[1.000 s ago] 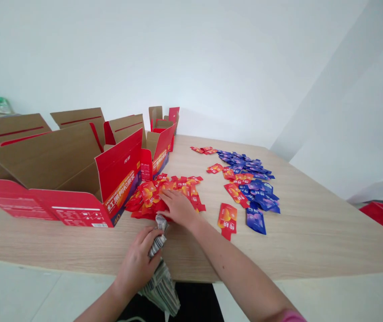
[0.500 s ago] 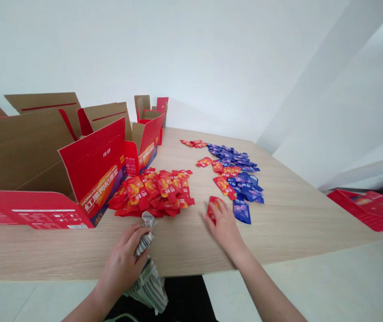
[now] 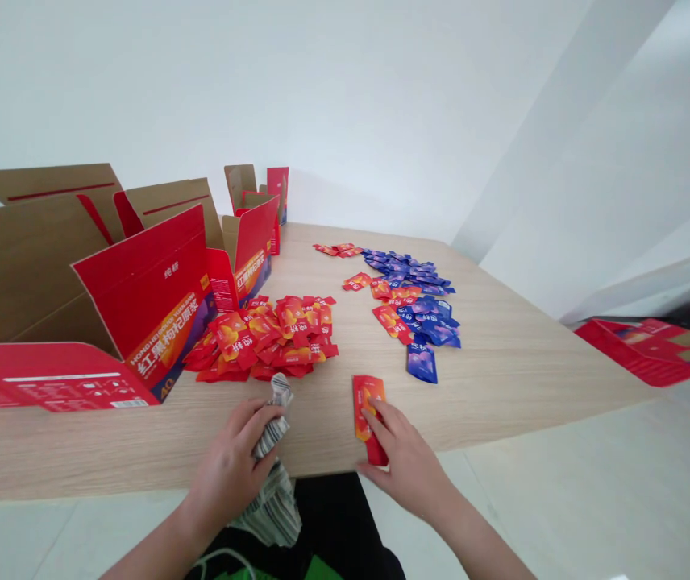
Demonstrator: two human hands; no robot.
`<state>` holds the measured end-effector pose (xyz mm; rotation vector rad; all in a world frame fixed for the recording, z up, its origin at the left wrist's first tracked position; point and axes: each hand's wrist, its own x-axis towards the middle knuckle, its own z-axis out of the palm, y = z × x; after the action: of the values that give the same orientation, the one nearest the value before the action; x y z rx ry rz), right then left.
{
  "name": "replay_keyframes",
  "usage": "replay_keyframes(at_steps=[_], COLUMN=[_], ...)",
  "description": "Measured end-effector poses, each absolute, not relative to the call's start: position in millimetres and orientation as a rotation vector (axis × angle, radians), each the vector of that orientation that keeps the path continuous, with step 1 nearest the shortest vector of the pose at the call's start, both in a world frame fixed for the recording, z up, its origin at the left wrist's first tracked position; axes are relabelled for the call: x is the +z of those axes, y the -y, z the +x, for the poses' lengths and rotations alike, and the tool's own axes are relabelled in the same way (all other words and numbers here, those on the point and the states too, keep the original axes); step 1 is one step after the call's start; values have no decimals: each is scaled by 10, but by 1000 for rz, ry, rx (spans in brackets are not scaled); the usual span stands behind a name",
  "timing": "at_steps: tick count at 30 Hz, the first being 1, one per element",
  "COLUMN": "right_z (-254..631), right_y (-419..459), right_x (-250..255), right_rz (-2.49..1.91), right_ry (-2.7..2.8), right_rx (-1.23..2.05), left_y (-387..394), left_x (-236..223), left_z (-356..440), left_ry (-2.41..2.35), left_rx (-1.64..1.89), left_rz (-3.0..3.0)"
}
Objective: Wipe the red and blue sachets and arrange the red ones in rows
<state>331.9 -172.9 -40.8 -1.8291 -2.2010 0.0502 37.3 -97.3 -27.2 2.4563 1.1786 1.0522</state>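
Observation:
My right hand (image 3: 405,459) rests at the near edge of the wooden table (image 3: 532,379), fingers closed on a single red sachet (image 3: 366,403) that lies partly on the tabletop. My left hand (image 3: 233,467) grips a striped grey-and-white cloth (image 3: 276,475) that hangs over the table's front edge. Just beyond both hands lies a pile of red sachets (image 3: 266,334). Farther right sits a mixed spread of blue and red sachets (image 3: 414,302), with one blue sachet (image 3: 421,362) lying apart at its near end.
An open red cardboard box (image 3: 139,314) with brown inner flaps stands at the left. A smaller open red box (image 3: 251,254) is behind it, another (image 3: 257,189) farther back. A flattened red box (image 3: 641,346) lies off the table at right. White walls enclose the table.
My right hand left the red pile, reached right to a lone red sachet, then drew it back to the table's near edge. My left hand kept its grip on the cloth. The view shifted right.

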Motion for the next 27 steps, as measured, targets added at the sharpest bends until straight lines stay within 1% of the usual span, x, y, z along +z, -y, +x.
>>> replay_keyframes(at_steps=[5, 7, 9, 12, 14, 16, 18, 20, 23, 25, 27], right_z=[3459, 3505, 3428, 3066, 2791, 2630, 2633, 2744, 2880, 2864, 2793], right_y=[1956, 2004, 2024, 1991, 1939, 1895, 1890, 1934, 2041, 2074, 2038], right_x=[-541, -499, -362, -74, 87, 184, 225, 236, 260, 284, 286], right_rz=[-1658, -1532, -1496, -1538, -1463, -1358, -1323, -1364, -1479, -1555, -1619], right_ry=[2317, 2212, 1897, 1178, 777, 546, 490, 541, 689, 834, 1014], right_rx=[-10, 35, 201, 596, 818, 898, 841, 722, 636, 647, 588], left_y=[1109, 1116, 1114, 1136, 1153, 1137, 1071, 981, 911, 957, 1066], left_x=[-155, -77, 39, 220, 267, 225, 123, 24, -17, 42, 143], left_z=[577, 649, 750, 974, 1132, 1240, 1267, 1227, 1159, 1177, 1243], left_ry=[-1026, -1018, -1026, -995, -804, -599, -598, -776, -923, -900, -794], left_rx=[1016, 1029, 1072, 1171, 1161, 1048, 897, 835, 887, 840, 693], left_rz=[2442, 2371, 2290, 2241, 2368, 2538, 2548, 2316, 1688, 1167, 749])
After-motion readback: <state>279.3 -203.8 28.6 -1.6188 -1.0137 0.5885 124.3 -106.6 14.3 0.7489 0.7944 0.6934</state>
